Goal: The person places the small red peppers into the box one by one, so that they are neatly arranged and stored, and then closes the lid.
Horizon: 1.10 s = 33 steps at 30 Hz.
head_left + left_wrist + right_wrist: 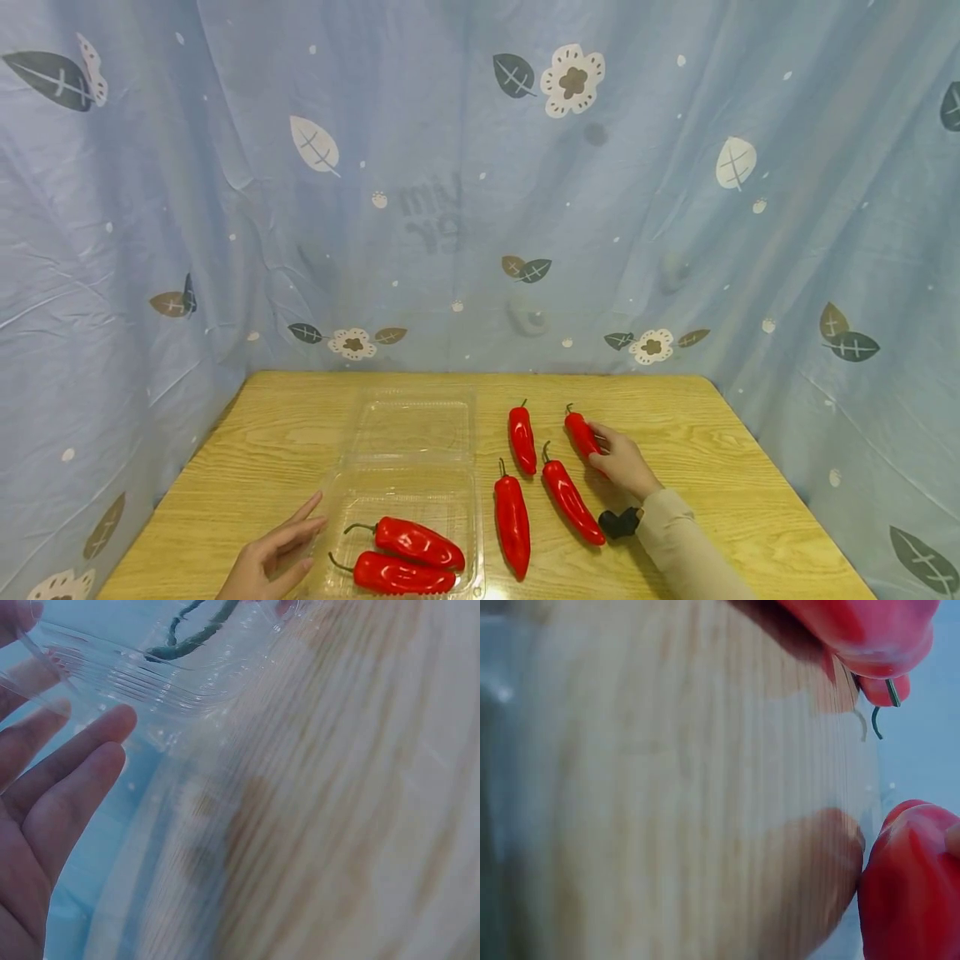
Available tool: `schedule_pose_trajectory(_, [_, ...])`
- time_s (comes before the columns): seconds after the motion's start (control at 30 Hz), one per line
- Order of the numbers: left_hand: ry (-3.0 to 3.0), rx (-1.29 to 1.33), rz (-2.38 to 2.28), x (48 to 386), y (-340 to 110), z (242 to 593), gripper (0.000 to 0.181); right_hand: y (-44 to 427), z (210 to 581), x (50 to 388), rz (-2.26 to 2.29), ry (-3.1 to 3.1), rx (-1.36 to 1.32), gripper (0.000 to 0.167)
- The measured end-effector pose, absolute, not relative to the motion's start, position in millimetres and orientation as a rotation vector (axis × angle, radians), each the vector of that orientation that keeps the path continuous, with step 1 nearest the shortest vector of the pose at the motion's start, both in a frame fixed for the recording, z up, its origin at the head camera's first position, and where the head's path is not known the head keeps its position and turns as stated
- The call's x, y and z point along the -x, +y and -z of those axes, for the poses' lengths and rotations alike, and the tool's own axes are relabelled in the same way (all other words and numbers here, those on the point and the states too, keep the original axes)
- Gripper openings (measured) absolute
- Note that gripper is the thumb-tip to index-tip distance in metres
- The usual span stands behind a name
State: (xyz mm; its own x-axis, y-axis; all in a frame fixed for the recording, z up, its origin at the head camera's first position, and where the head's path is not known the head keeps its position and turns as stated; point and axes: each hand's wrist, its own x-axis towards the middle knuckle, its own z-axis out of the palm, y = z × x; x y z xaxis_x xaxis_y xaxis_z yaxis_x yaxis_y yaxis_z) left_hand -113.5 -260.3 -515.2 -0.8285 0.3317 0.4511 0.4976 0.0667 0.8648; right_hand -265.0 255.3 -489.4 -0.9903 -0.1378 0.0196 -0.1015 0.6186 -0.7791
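One held pepper [581, 432], red, lying at the right of the group on the desk [292, 425]. Long axis runs aslant: green stem to the far edge and a little left, tip end nearer and to the right, partly hidden by the right hand [621, 462]. Right grip drawn in about the body, thumb on the near side, fingers over the far side.

Three loose peppers beside it. Upper one [522, 440]: stem away, tip near. Lower one [513, 529]: much the same line, stem away. Middle one [572, 500]: slanted, stem far left, tip near right.

Clear box [480, 533] left of these, lid [416, 429] laid back to the far side. Two boxed peppers [420, 543] inside, roughly crosswise, stems left, tips right.

Left hand [273, 554] by the box's left edge; grip loose, fingers parted, nothing held. Contact with the plastic: cannot tell.
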Motion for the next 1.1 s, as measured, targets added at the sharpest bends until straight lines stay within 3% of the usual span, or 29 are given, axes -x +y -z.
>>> schedule_pose_trajectory(0.7, [-2.142,0.929,1.863,114,-260,514,0.041,260,469,258,1.454,2.743,0.233,0.057])
schedule_pose_trajectory(1.1, [-2.158,0.909,1.861,113,-259,512,0.041,245,447,248,1.575,2.695,0.415,0.055])
